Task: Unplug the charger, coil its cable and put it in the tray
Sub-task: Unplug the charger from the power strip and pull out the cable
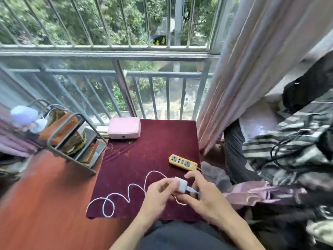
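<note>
A white charger block (180, 184) is held above the near edge of a dark red cloth (149, 159). My left hand (158, 193) grips its left side. My right hand (201, 193) pinches the plug end of the cable at the block's right side. The white cable (126, 193) snakes in loose loops over the cloth toward the near left corner. A yellow power strip (182, 162) lies free of the charger, just beyond my hands. A pink tray-like box (124, 128) sits at the cloth's far left corner.
A metal wire rack (72, 139) with books and bags stands on the orange-brown desk (45, 204) at the left. Balcony railing runs behind. A curtain (243, 78) and piled striped bedding with a black cord (288, 150) fill the right side.
</note>
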Available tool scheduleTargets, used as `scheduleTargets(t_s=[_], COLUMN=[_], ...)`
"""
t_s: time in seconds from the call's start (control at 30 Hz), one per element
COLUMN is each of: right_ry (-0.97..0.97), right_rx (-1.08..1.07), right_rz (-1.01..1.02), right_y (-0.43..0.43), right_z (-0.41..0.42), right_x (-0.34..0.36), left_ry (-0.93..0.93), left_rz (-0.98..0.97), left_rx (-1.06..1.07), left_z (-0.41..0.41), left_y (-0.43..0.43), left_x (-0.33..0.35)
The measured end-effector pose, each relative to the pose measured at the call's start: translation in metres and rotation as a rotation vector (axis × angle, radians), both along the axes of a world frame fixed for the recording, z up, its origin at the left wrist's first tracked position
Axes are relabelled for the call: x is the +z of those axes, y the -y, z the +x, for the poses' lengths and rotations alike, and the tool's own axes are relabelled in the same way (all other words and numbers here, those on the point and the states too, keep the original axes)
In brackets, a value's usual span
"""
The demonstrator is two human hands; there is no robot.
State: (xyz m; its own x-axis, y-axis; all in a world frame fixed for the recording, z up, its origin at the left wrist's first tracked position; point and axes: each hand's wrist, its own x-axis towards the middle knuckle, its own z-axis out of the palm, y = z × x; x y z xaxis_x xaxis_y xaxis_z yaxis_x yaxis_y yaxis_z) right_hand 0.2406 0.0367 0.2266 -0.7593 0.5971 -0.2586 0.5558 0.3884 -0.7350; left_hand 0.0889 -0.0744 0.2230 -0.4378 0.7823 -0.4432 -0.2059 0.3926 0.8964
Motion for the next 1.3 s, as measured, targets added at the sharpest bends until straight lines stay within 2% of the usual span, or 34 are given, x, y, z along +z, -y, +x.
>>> scheduleTargets(t_s=[0.13,0.47,0.87,1.3], right_ry=[0.042,-0.237,-0.372,-0.362], right_rx=[0.061,0.103,0.11,0.056], right_rz=[-0.035,-0.045,-0.054,-0.084], right_y=[-0.006,-0.012,-0.01,-0.011], right_z=[0.008,0.01,0.008,-0.013], right_x=[0.011,0.017,0.004,-0.01], left_ry=[0.007,0.052,0.121,0.109], left_rz=[0.07,0.178,0.248,0.246], left_rx=[0.06,0.166,0.228,0.248], left_z=[0.004,0.011,0.015,-0.009], left_y=[-0.003,-0.005,0.003,0.0], left_x=[0.007,0.013,0.011,-0.006])
